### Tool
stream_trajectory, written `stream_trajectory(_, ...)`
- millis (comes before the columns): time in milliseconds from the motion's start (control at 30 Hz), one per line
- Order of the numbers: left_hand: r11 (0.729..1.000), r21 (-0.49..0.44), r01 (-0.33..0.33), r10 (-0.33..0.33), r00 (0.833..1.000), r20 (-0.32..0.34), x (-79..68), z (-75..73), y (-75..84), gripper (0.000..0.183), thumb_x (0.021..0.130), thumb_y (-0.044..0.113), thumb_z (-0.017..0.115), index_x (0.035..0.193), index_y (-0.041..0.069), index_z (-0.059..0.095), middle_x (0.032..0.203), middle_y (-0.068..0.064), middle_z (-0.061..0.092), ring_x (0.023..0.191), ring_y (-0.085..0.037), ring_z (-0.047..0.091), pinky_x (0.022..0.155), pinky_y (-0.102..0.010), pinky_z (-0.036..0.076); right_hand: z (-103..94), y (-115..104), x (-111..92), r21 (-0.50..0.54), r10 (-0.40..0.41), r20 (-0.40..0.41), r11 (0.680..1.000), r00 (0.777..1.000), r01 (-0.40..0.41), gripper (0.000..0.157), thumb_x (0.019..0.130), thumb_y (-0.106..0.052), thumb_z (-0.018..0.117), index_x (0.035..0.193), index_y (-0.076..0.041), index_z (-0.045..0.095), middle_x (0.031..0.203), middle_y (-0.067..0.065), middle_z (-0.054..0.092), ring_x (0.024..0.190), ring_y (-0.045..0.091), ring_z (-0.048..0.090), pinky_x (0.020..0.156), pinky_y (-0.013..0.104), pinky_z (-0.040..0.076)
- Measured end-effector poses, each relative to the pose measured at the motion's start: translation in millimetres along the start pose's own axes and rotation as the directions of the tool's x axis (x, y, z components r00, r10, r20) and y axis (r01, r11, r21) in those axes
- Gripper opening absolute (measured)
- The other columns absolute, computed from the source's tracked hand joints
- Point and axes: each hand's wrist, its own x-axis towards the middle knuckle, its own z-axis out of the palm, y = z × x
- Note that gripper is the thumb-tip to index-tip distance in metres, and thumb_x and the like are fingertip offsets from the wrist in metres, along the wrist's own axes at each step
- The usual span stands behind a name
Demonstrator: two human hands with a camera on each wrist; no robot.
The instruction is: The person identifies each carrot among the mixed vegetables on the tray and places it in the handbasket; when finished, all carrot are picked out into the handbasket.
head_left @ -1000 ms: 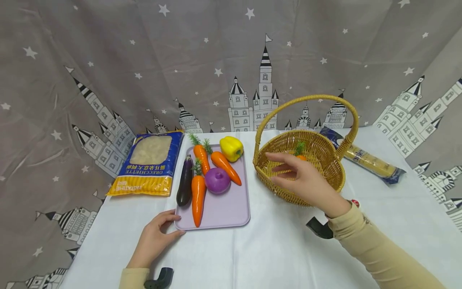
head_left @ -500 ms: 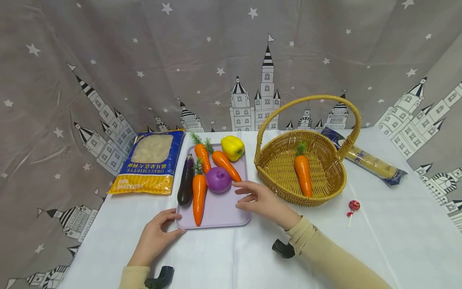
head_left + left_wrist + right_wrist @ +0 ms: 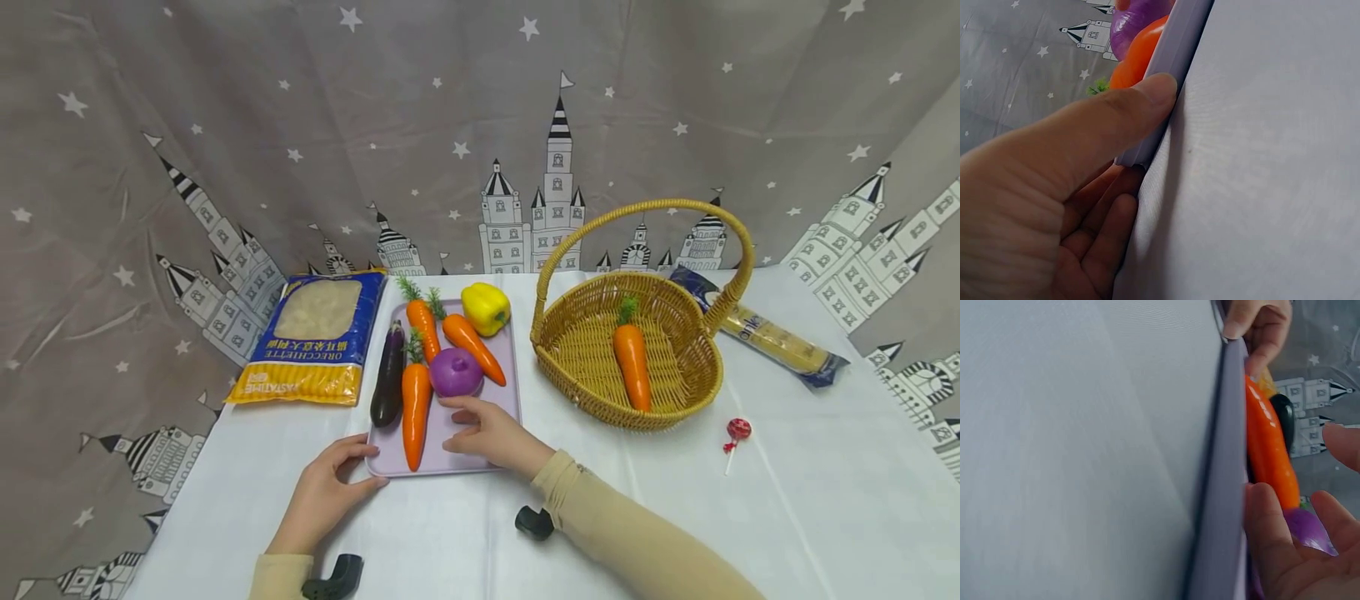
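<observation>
My left hand [image 3: 326, 487] grips the near left corner of the lilac tray [image 3: 442, 464], thumb on the front edge and fingers at the side; the left wrist view shows the thumb [image 3: 1141, 103] against the rim. Over the tray's near part, my right hand [image 3: 491, 433] holds nothing, its fingers parted and pointing at the front carrot [image 3: 415, 412]. The purple onion [image 3: 456, 373] lies just beyond its fingertips; contact cannot be told. Also on the tray are an eggplant [image 3: 387, 383], two more carrots [image 3: 422, 329] and a yellow bell pepper [image 3: 486, 308].
Right of the tray stands a wicker basket [image 3: 600, 406] with a tall handle and a carrot [image 3: 632, 367] inside. A spaghetti pack [image 3: 780, 337] lies behind it, a red lollipop [image 3: 738, 428] in front. An orecchiette bag [image 3: 307, 333] lies left of the tray.
My right hand has moved left from above the basket to over the tray, uncovering the carrot in the basket and the lollipop. My left hand has stayed at the tray's corner.
</observation>
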Motion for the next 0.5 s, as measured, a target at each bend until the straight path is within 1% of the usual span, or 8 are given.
stream_trajectory(100,1.000,-0.003,-0.009,0.009,1.000,-0.005,-0.2,-0.7,-0.8,0.045,0.074,0.021,0.085,0.113,0.008,0.067,0.136,-0.014,0.053,0.129,-0.036,0.045,0.108,-0.051,0.038,6.8,0.4,6.6,0.010,-0.005,-0.018,1.000,1.000,0.005,0.060,0.084,-0.007,0.074,0.139,-0.008,0.050,0.132,0.021,0.054,0.113,0.031,0.059,0.091,0.033,0.054)
stream_trajectory(167,1.000,-0.005,-0.014,0.014,1.000,-0.008,-0.4,-1.1,-1.4,0.045,0.074,0.022,0.085,0.113,0.008,0.067,0.136,-0.014,0.053,0.129,-0.036,0.044,0.108,-0.051,0.037,10.5,-1.2,10.3,0.021,-0.011,-0.025,1.000,1.000,0.011,0.061,0.084,-0.007,0.074,0.139,-0.009,0.050,0.133,0.021,0.053,0.118,0.032,0.055,0.092,0.034,0.054)
stream_trajectory(200,1.000,-0.005,-0.015,0.015,1.000,-0.007,-0.6,-1.3,-1.7,0.045,0.074,0.022,0.085,0.113,0.009,0.067,0.136,-0.014,0.053,0.129,-0.036,0.044,0.109,-0.051,0.037,12.4,-1.7,12.5,0.029,-0.011,-0.027,1.000,1.000,0.012,0.061,0.084,-0.007,0.074,0.140,-0.009,0.050,0.133,0.021,0.052,0.118,0.033,0.055,0.092,0.035,0.054)
stream_trajectory(333,1.000,-0.006,-0.024,0.024,1.000,-0.005,-0.9,-1.7,-2.3,0.044,0.074,0.022,0.085,0.112,0.009,0.068,0.136,-0.013,0.054,0.129,-0.036,0.044,0.109,-0.052,0.036,19.5,-4.1,19.8,0.048,-0.001,-0.034,0.999,0.999,0.003,0.062,0.084,-0.008,0.074,0.140,-0.011,0.050,0.135,0.018,0.052,0.124,0.031,0.050,0.091,0.035,0.054)
stream_trajectory(500,0.999,-0.010,-0.044,0.044,0.999,-0.007,-1.0,-2.5,-1.7,0.043,0.074,0.023,0.085,0.112,0.008,0.068,0.135,-0.013,0.055,0.129,-0.036,0.045,0.110,-0.052,0.035,26.9,-6.0,27.3,0.061,0.014,-0.055,0.998,0.998,-0.010,0.060,0.083,-0.007,0.074,0.139,-0.014,0.052,0.135,0.013,0.053,0.121,0.029,0.052,0.088,0.033,0.056)
